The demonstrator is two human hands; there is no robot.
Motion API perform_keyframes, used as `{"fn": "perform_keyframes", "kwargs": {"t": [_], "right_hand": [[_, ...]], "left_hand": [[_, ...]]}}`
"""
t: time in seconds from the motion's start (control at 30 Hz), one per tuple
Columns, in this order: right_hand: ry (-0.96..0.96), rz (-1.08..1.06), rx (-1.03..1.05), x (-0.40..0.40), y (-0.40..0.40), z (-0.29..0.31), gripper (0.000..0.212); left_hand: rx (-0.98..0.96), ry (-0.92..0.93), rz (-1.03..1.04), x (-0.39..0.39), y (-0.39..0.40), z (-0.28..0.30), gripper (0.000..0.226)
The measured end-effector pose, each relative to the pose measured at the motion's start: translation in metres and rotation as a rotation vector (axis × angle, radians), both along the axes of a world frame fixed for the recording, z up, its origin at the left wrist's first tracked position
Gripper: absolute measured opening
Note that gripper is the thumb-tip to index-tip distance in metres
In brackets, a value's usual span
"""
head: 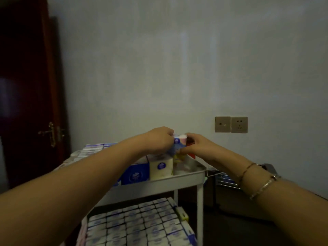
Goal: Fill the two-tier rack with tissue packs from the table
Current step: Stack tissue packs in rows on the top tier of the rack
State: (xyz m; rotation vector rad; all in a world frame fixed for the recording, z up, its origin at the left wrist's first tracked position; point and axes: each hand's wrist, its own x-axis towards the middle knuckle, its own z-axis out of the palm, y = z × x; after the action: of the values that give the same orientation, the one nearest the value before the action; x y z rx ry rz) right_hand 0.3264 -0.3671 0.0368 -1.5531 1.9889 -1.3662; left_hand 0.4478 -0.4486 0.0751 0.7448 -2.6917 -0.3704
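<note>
A white two-tier rack point(188, 176) stands in front of me. Its lower tier point(138, 226) is packed with several rows of white-and-blue tissue packs. On the upper tier, blue and cream packs point(150, 170) stand along the front rim. Both arms reach over that tier. My left hand point(159, 139) and my right hand point(197, 144) grip a small bundle of tissue packs point(179, 142) from either side, above the tier's far right corner. A red pack peeks out behind my right hand.
A dark wooden door point(26, 103) with a brass handle is at the left. The grey wall behind carries two sockets point(231, 124). A metal wire rack point(223, 180) sits to the right of the white rack, over dark floor.
</note>
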Motion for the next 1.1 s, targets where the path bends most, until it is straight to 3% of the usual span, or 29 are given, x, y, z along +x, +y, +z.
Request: {"fn": "perform_keyframes", "kwargs": {"t": [0.23, 0.37, 0.43, 0.6, 0.73, 0.87, 1.1], "right_hand": [[0.191, -0.098, 0.123, -0.014, -0.024, -0.019, 0.050], [0.531, -0.266, 0.113, -0.016, -0.032, -0.032, 0.043], [0.634, -0.297, 0.210, -0.018, -0.032, -0.033, 0.043], [0.599, -0.198, 0.380, -0.021, -0.024, -0.029, 0.028], [0.465, -0.178, 0.170, -0.030, 0.001, -0.026, 0.031], [0.308, -0.271, -0.004, -0.063, 0.047, -0.029, 0.034], [0.184, -0.523, 0.055, -0.155, 0.120, -0.086, 0.023]], "left_hand": [[-0.086, -0.120, 0.056, -0.008, -0.027, -0.020, 0.034], [-0.100, -0.139, 0.069, -0.006, -0.029, -0.021, 0.038], [-0.113, -0.133, 0.062, -0.006, -0.029, -0.021, 0.038], [-0.126, -0.097, 0.063, -0.012, -0.027, -0.019, 0.030], [-0.174, -0.045, 0.055, -0.027, -0.010, -0.014, 0.031], [-0.188, 0.026, -0.005, -0.061, 0.023, -0.005, 0.035], [-0.122, -0.011, -0.149, -0.168, 0.068, -0.040, 0.034]]}}
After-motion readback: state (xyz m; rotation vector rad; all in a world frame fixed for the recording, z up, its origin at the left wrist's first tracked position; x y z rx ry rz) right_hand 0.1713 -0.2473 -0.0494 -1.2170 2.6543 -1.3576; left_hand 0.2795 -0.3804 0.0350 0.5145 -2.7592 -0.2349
